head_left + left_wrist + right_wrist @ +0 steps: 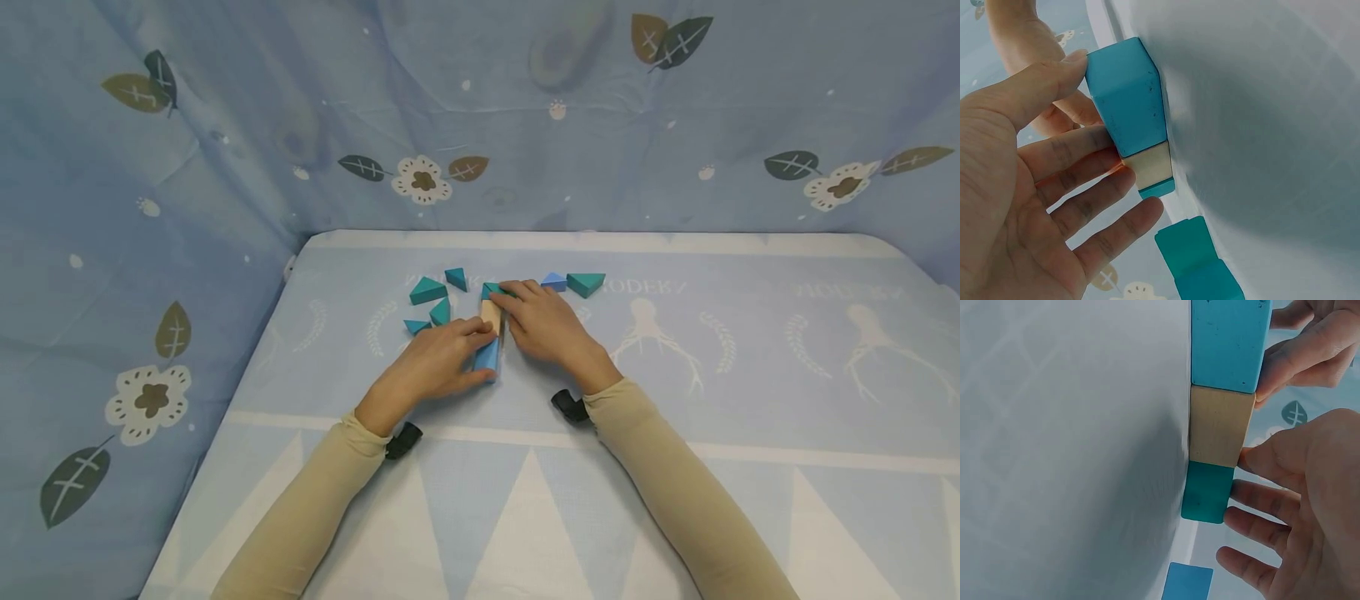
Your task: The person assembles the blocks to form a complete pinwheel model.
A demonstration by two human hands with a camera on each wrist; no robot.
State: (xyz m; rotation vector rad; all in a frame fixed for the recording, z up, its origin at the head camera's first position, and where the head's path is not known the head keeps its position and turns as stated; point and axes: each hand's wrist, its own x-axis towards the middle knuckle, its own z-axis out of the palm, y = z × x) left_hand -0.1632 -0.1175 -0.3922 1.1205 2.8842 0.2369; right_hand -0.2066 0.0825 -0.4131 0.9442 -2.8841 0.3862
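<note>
Down the middle of the table runs a short row of blocks: a blue block (487,357) nearest, a plain wooden block (1217,425) in the middle and a green block (1208,492) at the far end. My left hand (442,358) spans the blue block with fairly straight fingers. Its thumb touches the near end, and its index finger lies by the seam with the wooden block. From the right, my right hand (551,325) reaches over the far end. Its thumb is at the seam between wood and green, its fingertips resting along the green block's upper edge.
Left of the row lie several teal-green triangular blocks (428,291). Beyond my right hand are a blue triangular block (554,282) and a green wedge (586,284). A patterned cloth (750,375) covers the table, and a blue curtain (555,167) hangs behind it.
</note>
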